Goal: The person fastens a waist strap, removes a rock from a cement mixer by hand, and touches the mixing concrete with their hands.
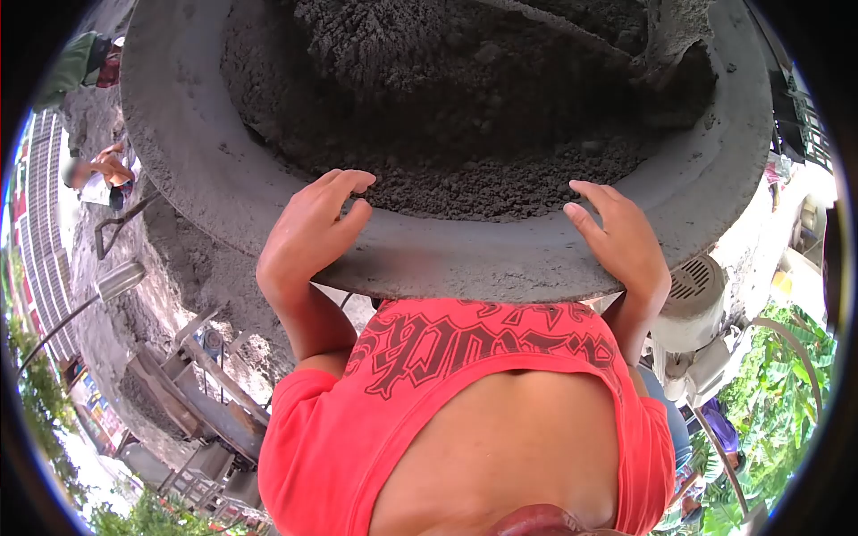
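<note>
A large grey mixer drum (500, 255) fills the upper view, its wide mouth facing me and its rim coated in dried cement. Inside lies dark, crumbly concrete mix (483, 183), with a crusted blade (677, 36) at the upper right. My left hand (313, 228) rests on the near left of the rim, fingers and thumb apart and pointing inward. On the near right of the rim lies my right hand (621, 234), likewise with thumb and fingers apart. Neither hand shows anything held. The drum's lower edge is close against my red shirt (483, 339).
A vented grey housing (695, 281) sits beside the drum at right. At left are a person in white (98, 183), a person in green (76, 67), a metal handle (121, 228) and a wooden frame (179, 384). Another person in purple (719, 427) is near plants (778, 393) at lower right.
</note>
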Available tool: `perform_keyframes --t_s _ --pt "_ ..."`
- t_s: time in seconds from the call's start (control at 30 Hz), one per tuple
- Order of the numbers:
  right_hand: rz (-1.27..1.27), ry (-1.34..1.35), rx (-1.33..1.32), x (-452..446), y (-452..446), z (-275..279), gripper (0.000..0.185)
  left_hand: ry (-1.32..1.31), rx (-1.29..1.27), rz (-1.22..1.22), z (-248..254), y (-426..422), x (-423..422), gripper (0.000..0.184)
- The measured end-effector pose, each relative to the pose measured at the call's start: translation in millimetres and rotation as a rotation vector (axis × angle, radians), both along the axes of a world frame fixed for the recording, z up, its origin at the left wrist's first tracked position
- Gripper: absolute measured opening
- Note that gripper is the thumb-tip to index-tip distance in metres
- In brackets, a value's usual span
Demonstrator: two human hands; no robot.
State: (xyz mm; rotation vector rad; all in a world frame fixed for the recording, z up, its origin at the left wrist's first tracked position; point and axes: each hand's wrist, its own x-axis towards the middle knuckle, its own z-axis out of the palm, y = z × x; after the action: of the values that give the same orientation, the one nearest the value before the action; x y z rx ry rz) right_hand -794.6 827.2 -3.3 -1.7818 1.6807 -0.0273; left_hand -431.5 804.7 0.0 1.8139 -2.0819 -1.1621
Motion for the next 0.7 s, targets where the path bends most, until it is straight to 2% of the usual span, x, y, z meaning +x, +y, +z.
perform_keyframes --t_s 0.3,0.37,0.5,0.57,0.63,0.7 --pt "0.025 0.002 -0.030 -1.4 0.1 -2.3 0.048 -0.040 -0.038 0.024 -5.8 1.6 2.8 0.033" --pt "0.032 -0.018 -0.046 -1.8 0.6 -3.5 0.047 -0.079 -0.128 0.085 -13.7 3.8 4.6 0.032" --pt "0.081 0.049 -0.063 0.2 1.2 4.9 0.044 -0.125 -0.101 0.080 -4.5 2.5 -1.8 0.031" --pt "0.401 0.024 0.065 -6.0 -6.3 26.4 0.042 -0.371 -0.186 -0.167 10.8 5.2 -2.6 0.032" --pt "0.488 -0.007 0.110 -13.9 -30.3 38.6 0.042 -0.290 -0.173 -0.256 36.0 -7.7 0.4 0.035" --pt "0.617 -0.018 0.143 -20.2 -72.3 30.3 0.040 -0.163 -0.006 -0.441 52.5 -33.0 2.0 0.039"
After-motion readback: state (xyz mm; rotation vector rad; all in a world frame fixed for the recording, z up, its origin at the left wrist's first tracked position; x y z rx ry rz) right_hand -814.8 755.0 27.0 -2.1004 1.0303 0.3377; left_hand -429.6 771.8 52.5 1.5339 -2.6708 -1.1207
